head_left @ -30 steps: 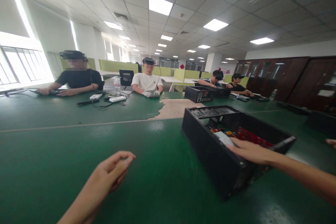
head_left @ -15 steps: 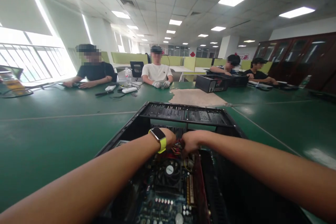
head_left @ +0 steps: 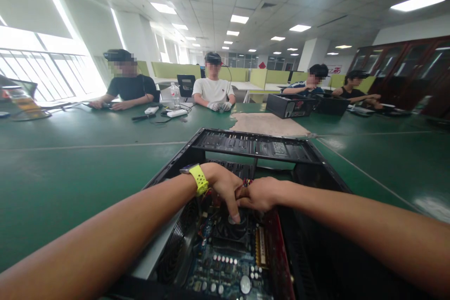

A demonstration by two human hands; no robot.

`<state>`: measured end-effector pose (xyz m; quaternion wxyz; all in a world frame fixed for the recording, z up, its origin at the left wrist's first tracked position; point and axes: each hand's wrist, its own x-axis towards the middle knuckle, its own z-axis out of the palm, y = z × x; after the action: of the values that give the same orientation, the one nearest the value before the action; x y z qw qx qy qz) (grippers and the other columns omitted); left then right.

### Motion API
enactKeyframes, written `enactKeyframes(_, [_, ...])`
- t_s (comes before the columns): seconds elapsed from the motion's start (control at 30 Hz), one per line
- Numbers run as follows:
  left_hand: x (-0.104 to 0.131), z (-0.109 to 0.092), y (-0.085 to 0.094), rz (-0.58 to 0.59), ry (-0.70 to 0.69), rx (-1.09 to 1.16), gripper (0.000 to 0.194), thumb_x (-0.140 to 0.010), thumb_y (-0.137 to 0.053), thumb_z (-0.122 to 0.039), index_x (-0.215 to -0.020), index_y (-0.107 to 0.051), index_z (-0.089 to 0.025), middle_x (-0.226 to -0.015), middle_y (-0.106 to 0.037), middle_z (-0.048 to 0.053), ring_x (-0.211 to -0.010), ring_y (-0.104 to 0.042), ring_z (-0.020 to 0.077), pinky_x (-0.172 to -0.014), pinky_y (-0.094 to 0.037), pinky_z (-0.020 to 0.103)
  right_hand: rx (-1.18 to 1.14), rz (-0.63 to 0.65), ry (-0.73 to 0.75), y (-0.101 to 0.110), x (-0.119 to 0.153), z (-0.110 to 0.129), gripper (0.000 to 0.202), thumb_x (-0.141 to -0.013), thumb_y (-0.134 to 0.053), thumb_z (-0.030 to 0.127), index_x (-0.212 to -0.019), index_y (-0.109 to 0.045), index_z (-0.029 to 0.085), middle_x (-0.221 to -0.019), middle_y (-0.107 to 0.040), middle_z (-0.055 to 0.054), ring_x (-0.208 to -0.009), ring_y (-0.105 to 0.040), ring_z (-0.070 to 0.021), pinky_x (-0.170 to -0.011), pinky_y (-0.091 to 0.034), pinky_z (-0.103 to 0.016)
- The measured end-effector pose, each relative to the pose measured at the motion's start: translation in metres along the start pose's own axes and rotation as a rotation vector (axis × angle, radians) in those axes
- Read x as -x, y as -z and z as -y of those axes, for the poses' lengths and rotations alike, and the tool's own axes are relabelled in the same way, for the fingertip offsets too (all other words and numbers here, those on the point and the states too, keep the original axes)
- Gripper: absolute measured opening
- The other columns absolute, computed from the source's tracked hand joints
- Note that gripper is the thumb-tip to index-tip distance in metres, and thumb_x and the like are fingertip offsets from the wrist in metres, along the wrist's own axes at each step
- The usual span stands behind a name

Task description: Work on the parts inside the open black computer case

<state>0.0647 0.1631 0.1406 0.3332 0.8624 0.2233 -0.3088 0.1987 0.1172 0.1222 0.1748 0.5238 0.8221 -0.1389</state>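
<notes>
Black cooler fan [head_left: 235,230] on the motherboard [head_left: 225,262] sits under the left hand [head_left: 225,188], whose fingers [head_left: 232,208] press down on it. The right hand [head_left: 259,194] is clenched around coloured wires [head_left: 246,183], inside an open computer case [head_left: 256,146] on a green table [head_left: 70,159].

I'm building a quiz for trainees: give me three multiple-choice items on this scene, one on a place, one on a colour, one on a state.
1. Where are both hands?
A. Inside the open computer case
B. On a keyboard
C. On a water bottle

2. What colour is the watch strap?
A. Red
B. Yellow-green
C. White

3. How is the case?
A. Closed
B. Boxed
C. Open, boards showing

Key:
1 A, left hand and right hand meet inside the computer case, above the fan.
2 B, the watch strap shows it.
3 C, the motherboard lies exposed.
</notes>
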Motion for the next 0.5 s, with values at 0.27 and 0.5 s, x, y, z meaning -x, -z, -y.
enactKeyframes(0.27, [0.017, -0.028, -0.030, -0.304, 0.205, -0.422, 0.078, -0.046, -0.082, -0.049, -0.112, -0.062, -0.012, -0.104, -0.067, 0.014, -0.087, -0.063, 0.0310, -0.073, -0.050, 0.035, -0.008, 0.061, 0.158, 0.009, -0.011, -0.022, 0.035, -0.084, -0.055, 0.048, -0.114, -0.060, 0.031, -0.090, -0.071, 0.005, -0.071, -0.066, -0.0120, -0.063, -0.047, -0.019])
enactKeyframes(0.5, [0.013, -0.006, -0.008, -0.231, 0.208, -0.247, 0.020, -0.070, -0.069, -0.035, -0.067, -0.072, -0.016, -0.068, -0.068, 0.006, -0.065, -0.062, 0.0209, -0.064, -0.049, 0.029, 0.339, -0.317, -0.110, 0.003, 0.001, 0.010, 0.025, -0.085, -0.047, 0.011, -0.097, -0.069, 0.006, -0.105, -0.063, -0.026, -0.099, -0.060, -0.0331, -0.077, -0.044, -0.044])
